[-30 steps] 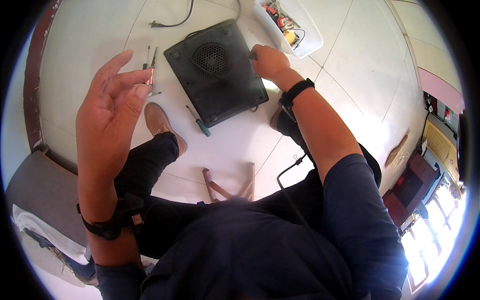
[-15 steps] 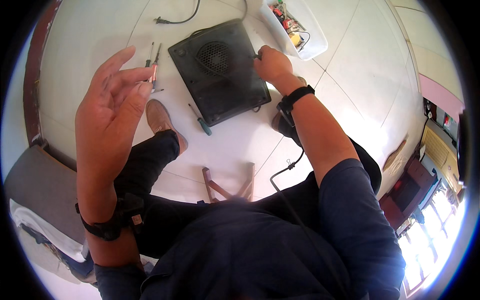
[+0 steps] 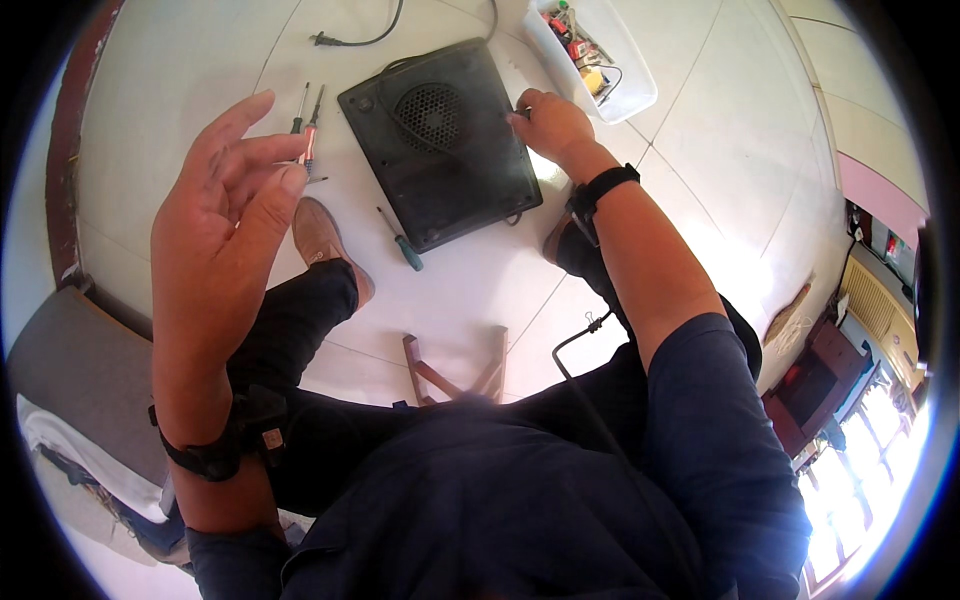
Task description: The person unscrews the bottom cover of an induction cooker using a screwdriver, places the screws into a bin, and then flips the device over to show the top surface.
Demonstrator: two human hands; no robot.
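A black flat appliance (image 3: 470, 165), which looks like an induction cooker turned underside up, lies on the floor between my feet. Its round vent grille (image 3: 428, 117) faces me, with a dark cord running across it. My right hand (image 3: 553, 128) is closed at the appliance's right edge, thumb and fingertips together; what they pinch, if anything, is hidden. Raised at the left, my left hand (image 3: 228, 215) is empty with its fingers apart. Behind its fingertips lie a black-handled screwdriver (image 3: 298, 118) and a red-handled one (image 3: 312, 130). A green-handled screwdriver (image 3: 408, 252) rests by the appliance's near left corner.
A white plastic bin (image 3: 632, 92) of tools stands beyond my right hand. A power plug (image 3: 325, 39) on its cord lies at the far side. Wooden stool legs (image 3: 430, 375) show below me, my shoe (image 3: 325, 240) at the left, a grey cushioned seat (image 3: 85, 370) further left.
My right forearm has shifted slightly to the right, and the right hand has moved a little on the appliance's edge. The left hand stays nearly still.
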